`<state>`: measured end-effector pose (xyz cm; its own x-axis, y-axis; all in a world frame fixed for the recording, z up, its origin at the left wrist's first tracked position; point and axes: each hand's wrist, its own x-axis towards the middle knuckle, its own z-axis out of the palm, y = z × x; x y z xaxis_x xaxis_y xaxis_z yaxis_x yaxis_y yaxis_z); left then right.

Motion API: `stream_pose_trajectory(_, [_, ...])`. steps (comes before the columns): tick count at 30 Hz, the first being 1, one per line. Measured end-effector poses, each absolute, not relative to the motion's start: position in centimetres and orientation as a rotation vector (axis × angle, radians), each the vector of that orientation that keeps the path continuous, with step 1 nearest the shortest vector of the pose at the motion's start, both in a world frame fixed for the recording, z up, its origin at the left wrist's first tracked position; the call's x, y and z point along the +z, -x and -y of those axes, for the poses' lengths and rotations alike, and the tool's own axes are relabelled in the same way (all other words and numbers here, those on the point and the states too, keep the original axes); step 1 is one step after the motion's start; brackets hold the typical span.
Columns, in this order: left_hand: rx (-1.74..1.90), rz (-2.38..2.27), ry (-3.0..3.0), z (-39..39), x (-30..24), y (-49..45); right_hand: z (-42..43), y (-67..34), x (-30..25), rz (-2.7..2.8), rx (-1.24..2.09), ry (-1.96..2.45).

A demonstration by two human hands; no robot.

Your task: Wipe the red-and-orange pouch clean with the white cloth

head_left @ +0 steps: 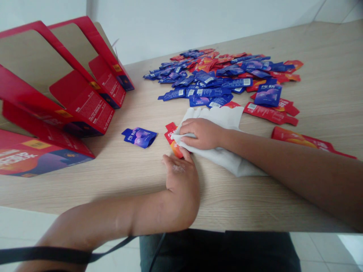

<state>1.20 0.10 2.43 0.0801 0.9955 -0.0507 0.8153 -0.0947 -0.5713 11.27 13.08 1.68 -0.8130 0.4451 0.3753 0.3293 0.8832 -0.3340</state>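
My right hand (200, 133) is closed on a white cloth (224, 151) and presses it onto a red sachet (171, 136) lying on the wooden table (141, 181). My left hand (180, 173) rests on the table just below, its fingertips pinning the sachet's lower edge; its fingers are mostly hidden behind the wrist. A single blue sachet (139, 136) lies apart to the left of the hands.
A heap of several blue and red sachets (224, 75) spreads across the far middle of the table. Open red cardboard boxes (56, 94) stand at the left. A long red sachet (300, 139) lies beside my right forearm. The table's front edge runs under my arms.
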Motion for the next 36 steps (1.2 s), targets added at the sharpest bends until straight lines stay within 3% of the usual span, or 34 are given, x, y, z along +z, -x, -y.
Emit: stream_pose_trajectory(36, [0.707,1.785,1.976,-0.21,2.53,-1.31,-13.13,-11.26,1.67,2.612,0.335,0.556])
